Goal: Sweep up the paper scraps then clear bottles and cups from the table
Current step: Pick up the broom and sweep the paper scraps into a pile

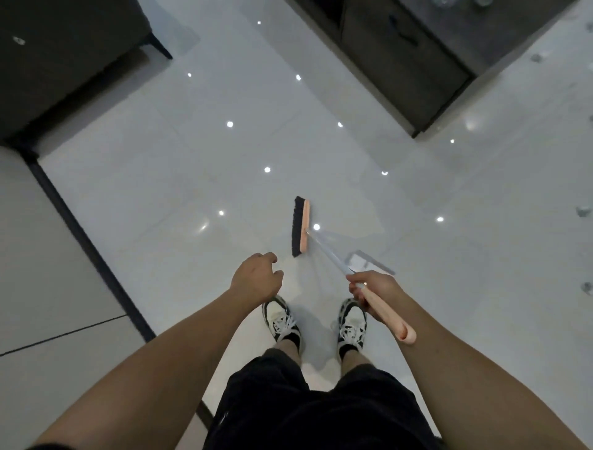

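A broom with a pink head and black bristles rests on the glossy white floor just ahead of my feet. Its pale shaft runs back to a pink grip, which my right hand holds with fingers curled round it. My left hand hangs free above the floor, left of the broom head, fingers loosely curled and holding nothing. Small crumpled paper scraps lie on the floor at the far right and lower right. Another scrap lies further back on the right.
A dark sofa fills the upper left. A dark low cabinet or table stands at the upper right, with glassware barely showing on its top edge. A black floor strip runs diagonally on the left. My sneakers stand below the broom.
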Demonstrator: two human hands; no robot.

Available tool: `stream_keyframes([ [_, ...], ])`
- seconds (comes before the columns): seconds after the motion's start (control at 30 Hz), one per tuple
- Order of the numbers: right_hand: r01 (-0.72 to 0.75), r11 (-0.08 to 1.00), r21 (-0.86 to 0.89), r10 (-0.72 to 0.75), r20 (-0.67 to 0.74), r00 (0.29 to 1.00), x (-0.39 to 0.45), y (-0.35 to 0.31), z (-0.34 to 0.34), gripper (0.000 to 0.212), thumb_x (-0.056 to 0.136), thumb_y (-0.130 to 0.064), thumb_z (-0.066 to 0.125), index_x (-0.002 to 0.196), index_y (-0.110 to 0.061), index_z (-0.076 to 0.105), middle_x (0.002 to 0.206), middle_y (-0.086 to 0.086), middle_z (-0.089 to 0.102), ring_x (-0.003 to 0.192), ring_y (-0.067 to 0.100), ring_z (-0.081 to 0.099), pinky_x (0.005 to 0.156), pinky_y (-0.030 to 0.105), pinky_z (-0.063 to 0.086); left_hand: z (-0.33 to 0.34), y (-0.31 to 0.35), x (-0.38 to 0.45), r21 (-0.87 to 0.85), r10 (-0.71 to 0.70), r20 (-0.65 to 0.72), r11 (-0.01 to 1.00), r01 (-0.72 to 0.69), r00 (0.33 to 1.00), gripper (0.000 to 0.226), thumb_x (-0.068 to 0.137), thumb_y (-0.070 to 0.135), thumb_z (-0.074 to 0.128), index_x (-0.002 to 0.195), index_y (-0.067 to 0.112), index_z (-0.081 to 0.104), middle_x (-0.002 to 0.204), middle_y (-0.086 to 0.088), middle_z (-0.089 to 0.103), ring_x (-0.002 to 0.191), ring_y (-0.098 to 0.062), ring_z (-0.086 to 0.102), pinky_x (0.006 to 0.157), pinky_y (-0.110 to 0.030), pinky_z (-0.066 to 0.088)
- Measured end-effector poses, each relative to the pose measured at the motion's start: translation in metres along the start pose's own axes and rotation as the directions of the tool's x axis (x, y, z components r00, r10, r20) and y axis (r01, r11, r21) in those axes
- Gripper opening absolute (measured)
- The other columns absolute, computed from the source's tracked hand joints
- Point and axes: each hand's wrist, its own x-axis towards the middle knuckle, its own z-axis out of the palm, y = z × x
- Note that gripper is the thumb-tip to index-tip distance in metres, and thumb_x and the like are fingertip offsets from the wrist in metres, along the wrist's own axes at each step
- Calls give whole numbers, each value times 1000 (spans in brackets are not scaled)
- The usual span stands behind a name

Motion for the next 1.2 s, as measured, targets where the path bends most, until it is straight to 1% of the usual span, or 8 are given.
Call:
stream_keyframes([
  [0.27, -15, 998, 54, 24, -177, 984, -32, 44, -146, 2, 82, 0, 69, 83, 2, 69, 64, 12, 57, 42, 15, 43, 37, 20, 35, 65, 140, -4, 151, 213, 134, 961, -232, 968, 45, 94, 33, 51, 135, 15, 51, 124, -10, 56, 115, -26, 53, 93, -33, 42],
  [0.57, 78, 996, -39, -86, -322, 943, -34, 71, -288, 15, 76, 5, 74, 90, 8, 68, 53, 15, 60, 36, 21, 50, 40, 23, 44, 110, 265, -15, 278, 371, 226, 862, -425, 901, 47, 94, 35, 51, 136, 16, 49, 127, -6, 54, 115, -23, 52, 88, -30, 39],
  [0.73, 184, 982, -34, -182, -397, 900, -37, 56, -320, 11, 73, 8, 71, 73, 1, 62, 58, 18, 58, 38, 23, 52, 45, 27, 46, 113, 315, -18, 344, 458, 257, 779, -523, 851, 46, 94, 35, 53, 135, 15, 50, 126, -8, 55, 116, -23, 51, 92, -30, 38],
  [0.8, 235, 972, -16, -219, -434, 874, -39, 50, -316, 13, 72, 8, 67, 82, 0, 67, 68, 21, 61, 43, 25, 55, 46, 29, 47, 109, 334, -15, 361, 478, 264, 756, -546, 838, 45, 94, 36, 53, 135, 16, 50, 126, -6, 54, 117, -22, 51, 92, -30, 38],
  [0.87, 273, 961, 39, -225, -457, 860, -38, 43, -310, 27, 73, 8, 63, 100, 7, 66, 81, 26, 67, 48, 28, 59, 46, 29, 49, 105, 351, -8, 376, 497, 273, 733, -567, 823, 44, 93, 36, 53, 134, 18, 51, 126, -5, 54, 117, -22, 50, 90, -29, 37],
  [0.97, 337, 915, 221, -208, -456, 865, -38, 29, -304, 36, 74, 9, 65, 110, 8, 64, 70, 20, 61, 39, 22, 52, 40, 24, 45, 99, 375, 12, 386, 518, 299, 703, -598, 801, 43, 92, 35, 53, 132, 17, 52, 122, -7, 55, 112, -22, 52, 82, -26, 35],
  [1.1, 295, 819, 492, -120, -357, 927, -45, 0, -308, 15, 78, 6, 70, 92, 3, 68, 50, 11, 54, 33, 17, 45, 37, 19, 39, 90, 406, 44, 401, 521, 340, 672, -622, 782, 46, 92, 36, 54, 133, 15, 52, 125, -8, 56, 113, -23, 53, 87, -30, 41],
  [1.2, 213, 789, 577, -38, -299, 954, -49, -16, -307, 10, 80, 1, 72, 89, 1, 69, 50, 10, 57, 35, 16, 47, 37, 19, 39, 82, 430, 67, 418, 528, 395, 625, -659, 752, 46, 93, 37, 53, 134, 16, 52, 128, -8, 56, 116, -23, 52, 93, -31, 41],
])
